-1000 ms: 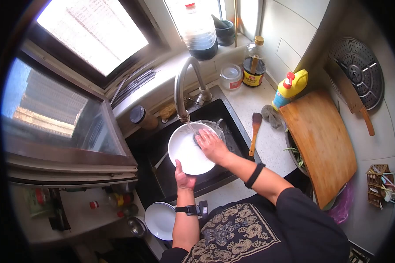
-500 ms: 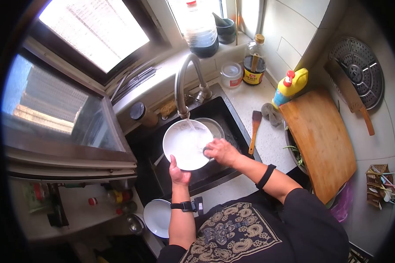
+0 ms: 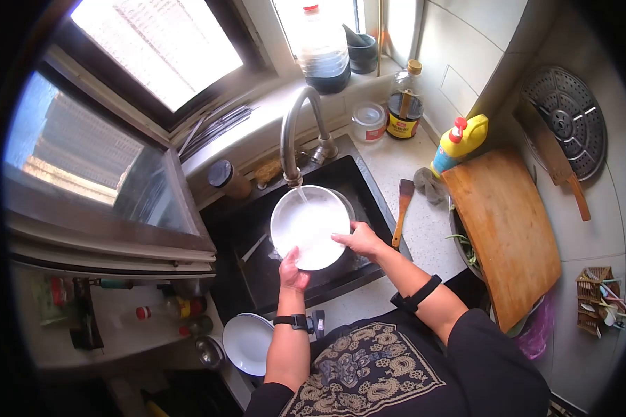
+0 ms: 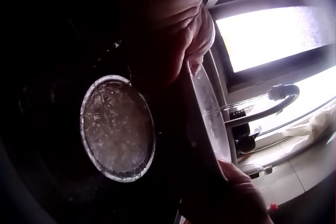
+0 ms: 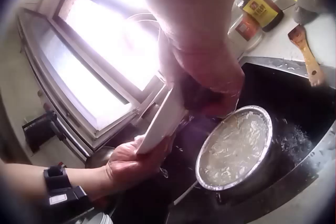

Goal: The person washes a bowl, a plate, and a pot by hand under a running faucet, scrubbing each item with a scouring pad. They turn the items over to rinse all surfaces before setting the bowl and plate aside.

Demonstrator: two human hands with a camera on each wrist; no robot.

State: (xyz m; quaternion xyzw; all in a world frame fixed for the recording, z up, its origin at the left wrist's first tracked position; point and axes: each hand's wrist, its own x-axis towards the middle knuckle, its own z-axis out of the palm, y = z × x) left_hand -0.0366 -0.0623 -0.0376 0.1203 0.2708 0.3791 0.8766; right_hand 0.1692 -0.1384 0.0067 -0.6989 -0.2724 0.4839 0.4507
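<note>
A white bowl (image 3: 309,221), tilted towards me, is under the running faucet (image 3: 290,135) above the black sink (image 3: 240,281). My left hand (image 3: 294,272) grips its near rim, thumb over the inside. At the right edge my right hand (image 3: 362,241) holds the rim, thumb on the inner face and the other fingers behind it. A dark patch shows under the right palm in the right wrist view; I cannot tell what it is. Below the bowl stands a round metal pot (image 5: 236,150) of cloudy water with pale bits in it.
Another white bowl (image 3: 247,345) sits left of my forearm. Right of the sink lie a wooden spatula (image 3: 403,212) and a tilted cutting board (image 3: 504,236). A sauce bottle (image 3: 404,104), a clear tub (image 3: 368,123) and a yellow bottle (image 3: 464,139) stand behind.
My right hand has gone from rubbing inside the bowl, with a small dark scrubber showing at its fingers, to gripping the right rim. The left hand keeps its hold; the bowl has shifted slightly.
</note>
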